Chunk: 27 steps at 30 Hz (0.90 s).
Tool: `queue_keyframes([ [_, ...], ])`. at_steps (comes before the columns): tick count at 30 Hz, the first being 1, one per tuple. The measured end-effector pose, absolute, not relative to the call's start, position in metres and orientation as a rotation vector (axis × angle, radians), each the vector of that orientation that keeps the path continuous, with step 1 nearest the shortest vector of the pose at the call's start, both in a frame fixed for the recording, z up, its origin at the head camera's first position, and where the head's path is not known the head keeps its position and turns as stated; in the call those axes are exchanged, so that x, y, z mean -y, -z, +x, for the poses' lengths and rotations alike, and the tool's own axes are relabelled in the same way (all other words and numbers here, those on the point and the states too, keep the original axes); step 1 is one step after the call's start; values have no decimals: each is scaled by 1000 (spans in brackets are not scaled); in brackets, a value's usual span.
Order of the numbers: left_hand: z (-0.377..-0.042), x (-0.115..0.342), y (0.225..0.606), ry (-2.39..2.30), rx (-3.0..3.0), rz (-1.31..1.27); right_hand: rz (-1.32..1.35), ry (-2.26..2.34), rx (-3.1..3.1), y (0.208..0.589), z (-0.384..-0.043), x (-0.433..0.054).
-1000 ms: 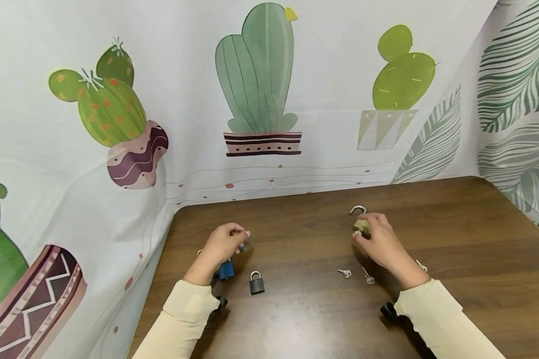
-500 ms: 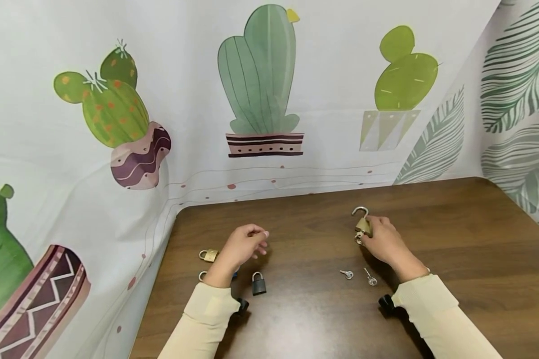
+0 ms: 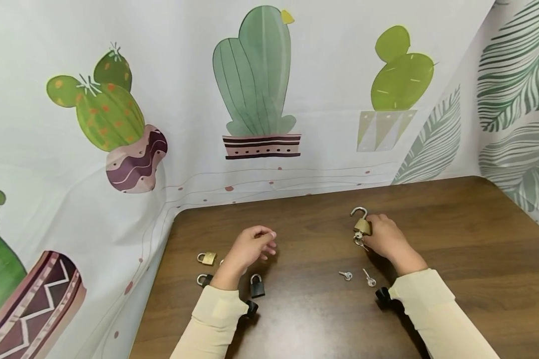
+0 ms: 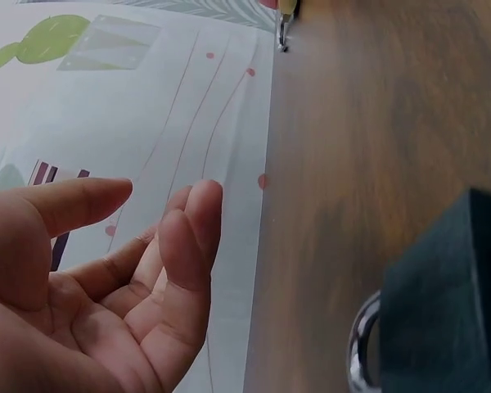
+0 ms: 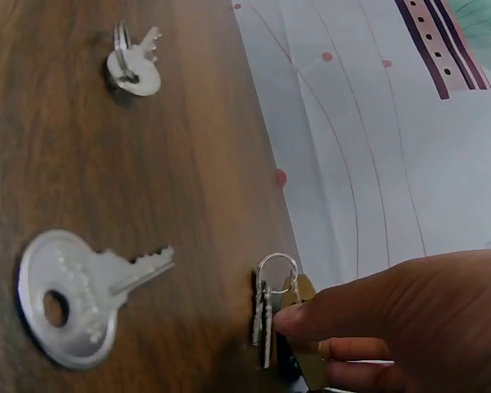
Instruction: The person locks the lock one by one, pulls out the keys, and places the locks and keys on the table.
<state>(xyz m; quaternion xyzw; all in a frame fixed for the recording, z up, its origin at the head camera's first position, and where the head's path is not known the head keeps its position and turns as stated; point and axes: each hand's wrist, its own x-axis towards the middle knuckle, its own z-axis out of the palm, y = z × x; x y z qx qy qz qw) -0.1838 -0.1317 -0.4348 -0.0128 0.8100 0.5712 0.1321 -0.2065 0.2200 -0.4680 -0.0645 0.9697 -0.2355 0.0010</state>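
Note:
My right hand [image 3: 386,240] grips the side of a brass padlock [image 3: 363,226] at the back right; its shackle [image 3: 359,210] stands open. Keys on a ring [image 5: 267,315] hang at the lock's lower end, beside my thumb. Held over the table, my left hand [image 3: 252,248] has loosely bent fingers and nothing between thumb and fingertips. Near that wrist is a black padlock [image 3: 257,286] with its shackle closed. Another brass padlock [image 3: 208,258] and a second black one [image 3: 205,280] lie to the left. My left wrist covers most of a further lock.
Two loose items lie in front of my right hand: a key [image 3: 347,275] and a second key [image 3: 369,278], one of them with a ring. The wooden table [image 3: 305,239] meets a cactus-print cloth [image 3: 184,99] at the back and left.
My left hand has moved right, away from the locks at the left, uncovering the brass one. My right hand has shifted its hold slightly, so more of its padlock and keys shows.

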Motion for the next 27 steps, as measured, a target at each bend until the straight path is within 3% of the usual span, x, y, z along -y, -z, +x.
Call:
queue_keyframes([
  [27,-176,108,449,-1667,-2163,100,-242,793,-3119,478,-206,-219],
])
